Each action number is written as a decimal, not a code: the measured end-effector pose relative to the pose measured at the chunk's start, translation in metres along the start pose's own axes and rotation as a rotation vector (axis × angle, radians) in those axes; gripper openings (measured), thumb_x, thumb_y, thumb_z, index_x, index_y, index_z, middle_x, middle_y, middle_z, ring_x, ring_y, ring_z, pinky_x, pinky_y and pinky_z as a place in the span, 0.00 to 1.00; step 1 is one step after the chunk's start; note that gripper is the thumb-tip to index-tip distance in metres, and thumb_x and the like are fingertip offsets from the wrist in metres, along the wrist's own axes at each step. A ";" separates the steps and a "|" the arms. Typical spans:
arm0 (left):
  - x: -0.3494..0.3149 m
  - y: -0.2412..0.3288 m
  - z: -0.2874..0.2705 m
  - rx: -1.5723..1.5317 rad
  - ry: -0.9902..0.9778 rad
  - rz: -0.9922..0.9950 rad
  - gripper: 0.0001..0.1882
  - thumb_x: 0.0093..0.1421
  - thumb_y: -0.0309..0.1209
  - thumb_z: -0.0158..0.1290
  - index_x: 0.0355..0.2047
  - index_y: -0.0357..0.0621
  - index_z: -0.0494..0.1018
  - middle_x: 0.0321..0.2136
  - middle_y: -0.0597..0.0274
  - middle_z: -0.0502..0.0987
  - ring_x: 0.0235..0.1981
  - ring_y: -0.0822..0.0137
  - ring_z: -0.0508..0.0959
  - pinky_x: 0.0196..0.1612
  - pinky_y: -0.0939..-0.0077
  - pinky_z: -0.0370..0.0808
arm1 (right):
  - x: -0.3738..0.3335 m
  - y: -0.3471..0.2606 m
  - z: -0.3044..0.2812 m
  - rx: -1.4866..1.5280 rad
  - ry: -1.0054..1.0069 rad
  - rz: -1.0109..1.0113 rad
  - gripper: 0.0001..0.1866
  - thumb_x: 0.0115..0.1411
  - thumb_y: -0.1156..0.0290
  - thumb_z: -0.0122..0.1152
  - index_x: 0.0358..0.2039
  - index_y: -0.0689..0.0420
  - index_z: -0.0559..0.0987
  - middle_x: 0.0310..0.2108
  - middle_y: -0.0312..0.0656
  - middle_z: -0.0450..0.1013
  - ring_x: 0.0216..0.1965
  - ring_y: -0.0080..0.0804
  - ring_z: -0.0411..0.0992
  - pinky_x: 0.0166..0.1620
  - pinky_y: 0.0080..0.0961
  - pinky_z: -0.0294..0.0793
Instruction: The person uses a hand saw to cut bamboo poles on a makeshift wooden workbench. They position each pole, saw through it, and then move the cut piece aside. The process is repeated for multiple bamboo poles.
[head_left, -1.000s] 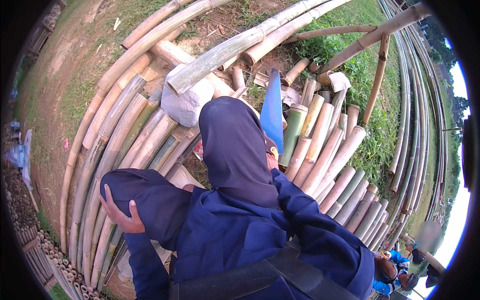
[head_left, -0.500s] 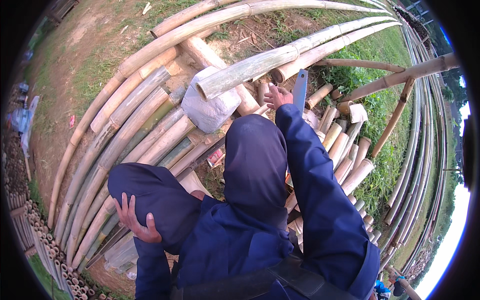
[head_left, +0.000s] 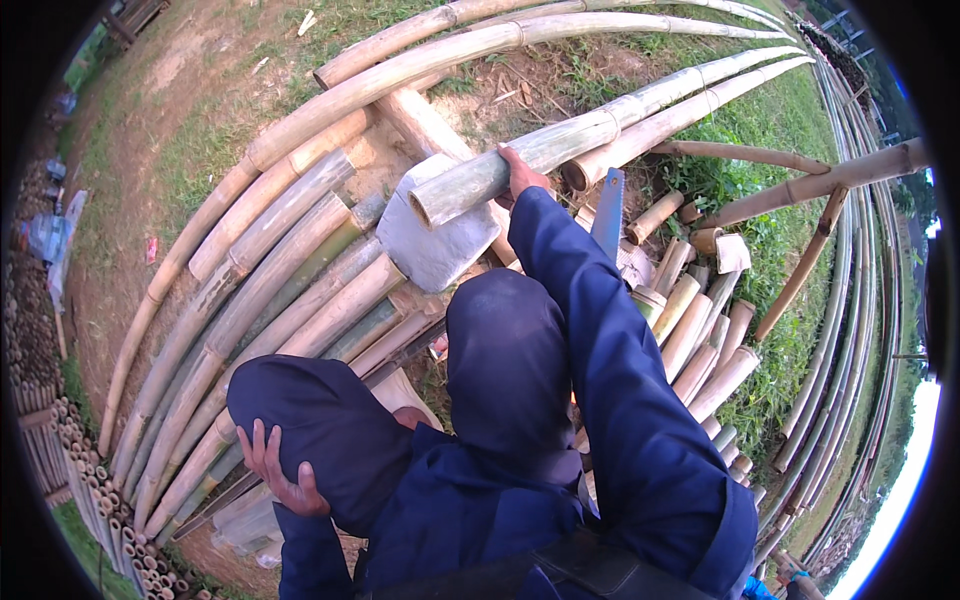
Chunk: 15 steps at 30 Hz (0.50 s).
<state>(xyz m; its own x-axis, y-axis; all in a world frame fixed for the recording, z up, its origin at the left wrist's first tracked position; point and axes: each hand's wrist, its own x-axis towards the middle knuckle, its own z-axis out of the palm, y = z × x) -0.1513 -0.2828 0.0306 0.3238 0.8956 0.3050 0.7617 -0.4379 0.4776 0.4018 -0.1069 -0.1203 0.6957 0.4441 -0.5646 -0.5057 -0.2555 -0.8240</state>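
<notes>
Right hand (head_left: 520, 172) grasps the bamboo pole (head_left: 600, 130), long axis running from 8 o'clock to 2 o'clock, cut end toward 8. Left hand (head_left: 280, 470) rests released, fingers spread, on the knee (head_left: 330, 420).

Outdoor bamboo yard: long poles (head_left: 300, 215), cut sections (head_left: 700, 330) on grass (head_left: 790, 120).

Two hands (head_left: 520, 172), one saw (head_left: 607, 212)

My right grip (head_left: 517, 172) rests on a long pale bamboo pole (head_left: 600, 125) (cut end on a grey block (head_left: 435, 245)), running toward two o'clock.
</notes>
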 end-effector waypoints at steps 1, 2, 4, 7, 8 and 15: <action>-0.002 -0.002 -0.002 0.010 -0.013 -0.006 0.34 0.66 0.48 0.45 0.65 0.36 0.68 0.69 0.41 0.64 0.75 0.39 0.50 0.74 0.43 0.44 | -0.005 -0.005 0.002 0.050 0.007 -0.008 0.48 0.46 0.46 0.78 0.57 0.71 0.73 0.47 0.54 0.78 0.40 0.44 0.82 0.44 0.43 0.84; -0.001 0.000 -0.002 0.006 0.002 -0.007 0.34 0.67 0.49 0.45 0.64 0.36 0.69 0.68 0.42 0.64 0.75 0.38 0.51 0.74 0.42 0.45 | -0.009 -0.008 -0.004 0.097 0.026 -0.018 0.49 0.45 0.47 0.79 0.56 0.74 0.73 0.47 0.55 0.78 0.41 0.43 0.82 0.41 0.41 0.86; -0.002 0.008 -0.001 -0.002 0.029 -0.013 0.33 0.68 0.51 0.45 0.62 0.36 0.70 0.68 0.43 0.65 0.73 0.37 0.53 0.73 0.40 0.47 | -0.013 -0.028 -0.012 0.177 -0.040 0.023 0.40 0.51 0.46 0.76 0.55 0.60 0.73 0.44 0.47 0.78 0.39 0.42 0.81 0.46 0.44 0.83; -0.010 0.008 -0.003 0.010 0.057 -0.009 0.33 0.69 0.51 0.45 0.63 0.36 0.70 0.68 0.43 0.66 0.73 0.37 0.54 0.74 0.40 0.47 | -0.052 -0.079 -0.035 0.295 -0.123 -0.011 0.37 0.53 0.44 0.75 0.55 0.55 0.74 0.39 0.44 0.77 0.40 0.38 0.80 0.45 0.40 0.81; -0.009 0.006 -0.002 0.012 0.055 0.000 0.33 0.69 0.51 0.45 0.63 0.37 0.70 0.68 0.43 0.65 0.73 0.37 0.53 0.74 0.40 0.47 | -0.055 -0.091 -0.051 0.285 -0.110 -0.012 0.38 0.52 0.43 0.75 0.56 0.53 0.74 0.39 0.44 0.78 0.41 0.37 0.80 0.47 0.38 0.81; -0.010 0.003 0.002 0.019 0.085 0.061 0.33 0.69 0.50 0.45 0.64 0.37 0.69 0.69 0.44 0.65 0.74 0.39 0.52 0.74 0.39 0.46 | -0.113 -0.104 -0.218 0.284 -0.398 -0.090 0.38 0.60 0.49 0.69 0.61 0.62 0.70 0.49 0.48 0.78 0.47 0.40 0.79 0.56 0.41 0.77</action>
<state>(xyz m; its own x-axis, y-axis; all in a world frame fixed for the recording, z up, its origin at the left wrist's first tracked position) -0.1517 -0.2928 0.0273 0.3218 0.8571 0.4024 0.7526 -0.4894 0.4405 0.4875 -0.3175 0.0192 0.5219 0.7613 -0.3848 -0.6106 0.0184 -0.7918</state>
